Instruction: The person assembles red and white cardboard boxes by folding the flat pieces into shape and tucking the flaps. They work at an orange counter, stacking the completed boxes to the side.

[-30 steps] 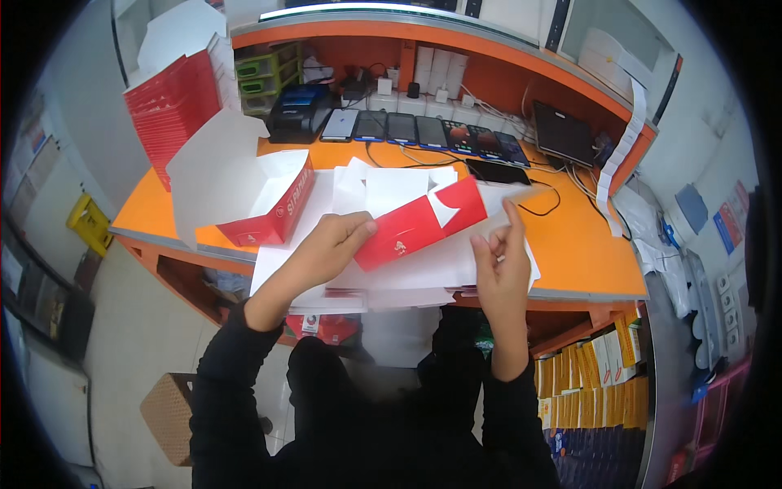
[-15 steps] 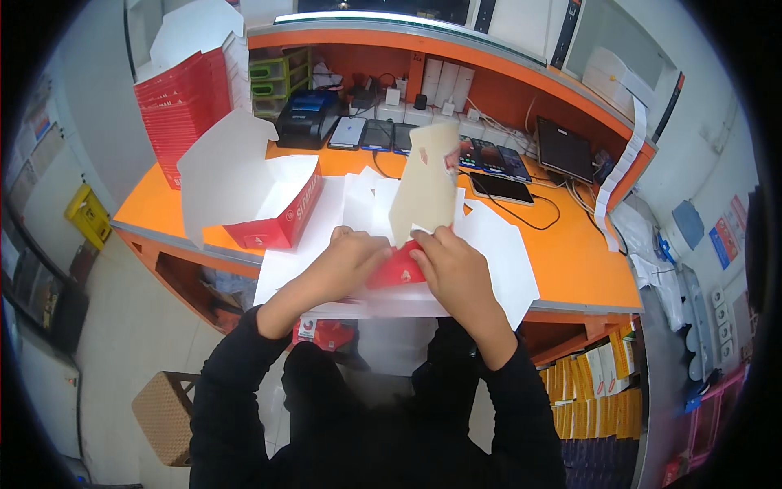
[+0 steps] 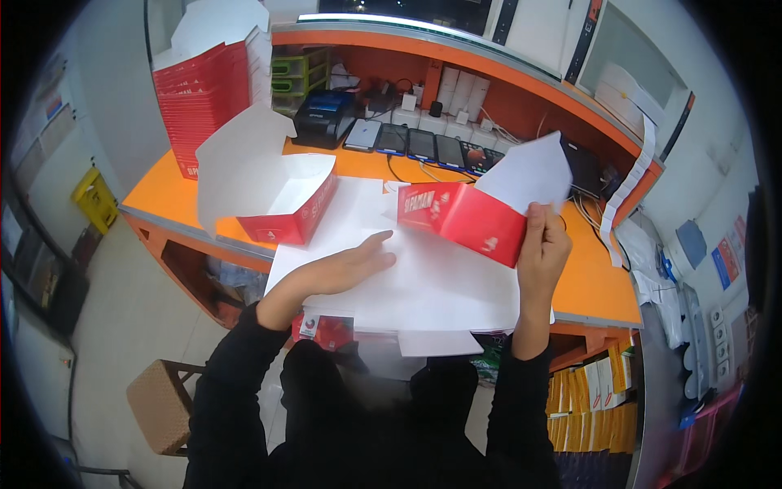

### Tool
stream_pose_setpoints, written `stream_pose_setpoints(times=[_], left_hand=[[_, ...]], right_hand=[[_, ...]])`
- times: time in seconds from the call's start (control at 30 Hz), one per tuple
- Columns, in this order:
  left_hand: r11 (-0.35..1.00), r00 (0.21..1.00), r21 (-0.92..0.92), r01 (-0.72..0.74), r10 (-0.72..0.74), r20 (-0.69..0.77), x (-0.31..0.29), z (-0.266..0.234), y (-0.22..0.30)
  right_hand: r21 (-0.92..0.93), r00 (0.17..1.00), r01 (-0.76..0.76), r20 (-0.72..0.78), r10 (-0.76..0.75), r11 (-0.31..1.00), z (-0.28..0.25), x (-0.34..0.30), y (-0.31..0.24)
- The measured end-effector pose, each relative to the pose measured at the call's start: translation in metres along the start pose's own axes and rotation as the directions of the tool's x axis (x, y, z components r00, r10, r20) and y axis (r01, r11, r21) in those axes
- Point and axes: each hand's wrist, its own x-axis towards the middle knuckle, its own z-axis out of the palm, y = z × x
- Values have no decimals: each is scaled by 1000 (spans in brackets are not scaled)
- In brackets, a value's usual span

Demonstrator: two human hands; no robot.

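Note:
Raised over the right part of the desk is a red and white folding cardboard box point(image 3: 481, 222), its white flap standing up behind. My right hand point(image 3: 546, 244) is closed on its right corner, thumb and fingers pinching the wall. My left hand point(image 3: 350, 265) is empty, its fingers stretched out over white flat card sheets point(image 3: 440, 293) on the desk. Left of these sheets stands another open red box point(image 3: 281, 224) with a white inside and a raised lid. A tall stack of nested red boxes point(image 3: 204, 94) rises at the far left.
Along the back of the orange desk point(image 3: 599, 281) sit a black printer point(image 3: 324, 118), several phones point(image 3: 422, 145) and cables. A paper strip point(image 3: 627, 187) hangs at the right. A brown stool point(image 3: 159, 407) stands lower left; yellow packets point(image 3: 590, 391) fill a shelf lower right.
The box between both hands has been opened out into shape and moved right, held by my right hand alone. My left hand has let go and its fingers have straightened.

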Motion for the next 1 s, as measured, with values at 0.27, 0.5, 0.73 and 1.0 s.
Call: stream_pose_setpoints(times=[0.27, 0.5, 0.73, 1.0], left_hand=[[999, 992, -12, -40, 38, -123, 9, 3, -19], [547, 930, -759, -354, 116, -350, 21, -20, 7], [707, 672, -505, -495, -58, -738, 1, -16, 7], [920, 423, 205, -333, 340, -840, -27, 45, 35]], right_hand=[[105, 987, 41, -160, -24, 994, -23, 16, 6], [712, 947, -319, 261, 186, 625, -28, 5, 93], [233, 894, -430, 248, 374, 872, -27, 18, 54], [-80, 348, 227, 937, -5, 971, -7, -12, -101]])
